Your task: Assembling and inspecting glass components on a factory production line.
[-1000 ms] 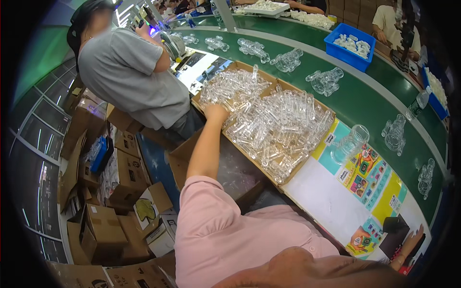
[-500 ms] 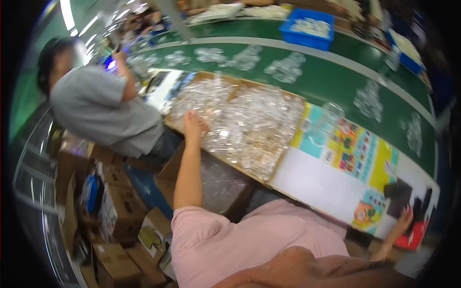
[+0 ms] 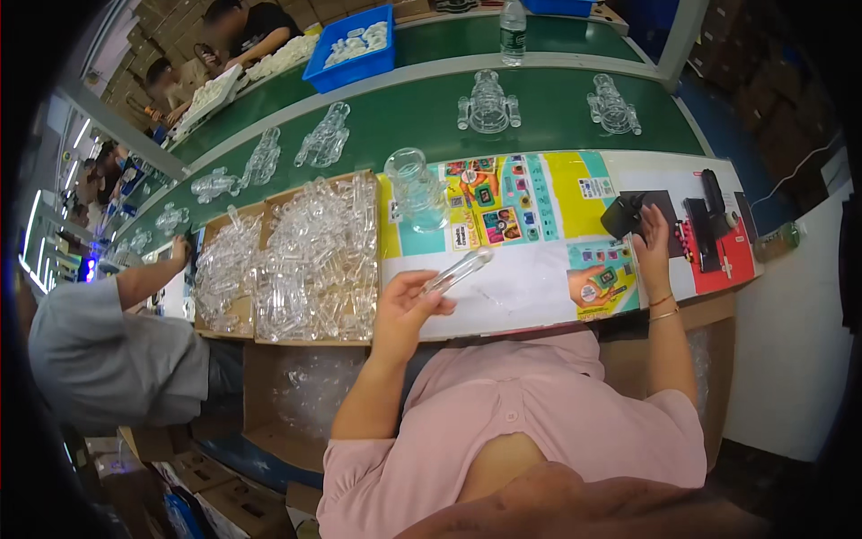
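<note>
At far left, a co-worker in a grey shirt (image 3: 121,350) stood beside the bench (image 3: 530,278), one arm extended over it. Next came a shallow cardboard tray (image 3: 278,203), divided in two, both compartments heaped with small clear pieces (image 3: 310,256). Behind it ran a green belt (image 3: 413,103) carrying clear assemblies (image 3: 325,136) spaced apart; a blue bin (image 3: 359,72) of white parts lay beyond. Right of the tray, the left hand (image 3: 409,310) had its grip closed on a clear tube (image 3: 461,271), held slantwise above the bench's white surface, its far end pointing up and right. Behind the tube, a wide clear cylinder (image 3: 416,189) rested on the bench, near the tray. Farther right, the right hand (image 3: 654,241) lay just beside a black holder (image 3: 620,216), fingers partly bent; whether its grip held anything could not be told. Rightmost, dark items (image 3: 705,235) lay on a red sheet (image 3: 736,256).
</note>
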